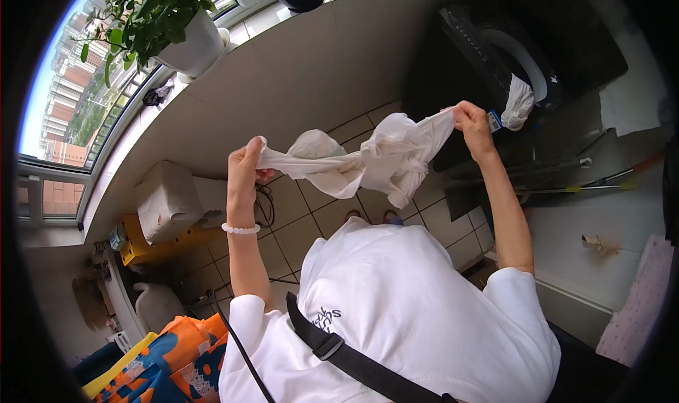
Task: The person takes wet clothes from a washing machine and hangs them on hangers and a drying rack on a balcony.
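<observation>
A bunched, twisted white cloth garment is stretched in the air between my two hands, above the tiled floor. My left hand, with a white bead bracelet at the wrist, grips one end of it. The other end is pinched in my right hand, held a little higher in the picture. Beyond my right hand, another white cloth hangs out of the round opening of a dark washing machine.
Potted plants stand on the windowsill at upper left. Below are a covered white box and a yellow container. Patterned orange and blue fabric lies at lower left. Thin poles extend at right, near a pink cloth.
</observation>
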A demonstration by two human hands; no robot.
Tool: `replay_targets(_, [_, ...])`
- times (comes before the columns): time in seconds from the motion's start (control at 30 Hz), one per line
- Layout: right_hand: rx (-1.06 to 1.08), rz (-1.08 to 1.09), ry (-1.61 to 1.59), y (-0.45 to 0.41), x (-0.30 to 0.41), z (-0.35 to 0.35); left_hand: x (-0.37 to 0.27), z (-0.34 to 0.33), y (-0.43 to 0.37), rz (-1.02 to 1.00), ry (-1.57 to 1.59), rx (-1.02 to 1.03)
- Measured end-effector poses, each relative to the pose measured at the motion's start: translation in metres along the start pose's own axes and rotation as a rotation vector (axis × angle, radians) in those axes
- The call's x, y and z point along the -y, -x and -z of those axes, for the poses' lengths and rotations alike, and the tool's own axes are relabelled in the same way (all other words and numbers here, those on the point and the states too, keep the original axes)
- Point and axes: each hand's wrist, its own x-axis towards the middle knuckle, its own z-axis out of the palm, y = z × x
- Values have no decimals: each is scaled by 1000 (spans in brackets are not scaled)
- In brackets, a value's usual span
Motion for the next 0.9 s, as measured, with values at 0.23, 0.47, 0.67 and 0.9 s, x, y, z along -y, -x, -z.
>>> replay_targets(0.23, [27, 214, -17, -26, 83, 25, -43, 27, -25, -83, 418, -48])
replay_targets(0.47, [13, 388, 76, -23, 106, 2, 43, 53, -24, -60, 547, -29])
replay_targets(0.67, [144, 167, -150, -29, 87, -13, 65, 59, -32, -20, 461, -15])
replay_targets(0.9, [113, 282, -33, -30, 80, -4, 28, 56, -32, -128, 131, -200])
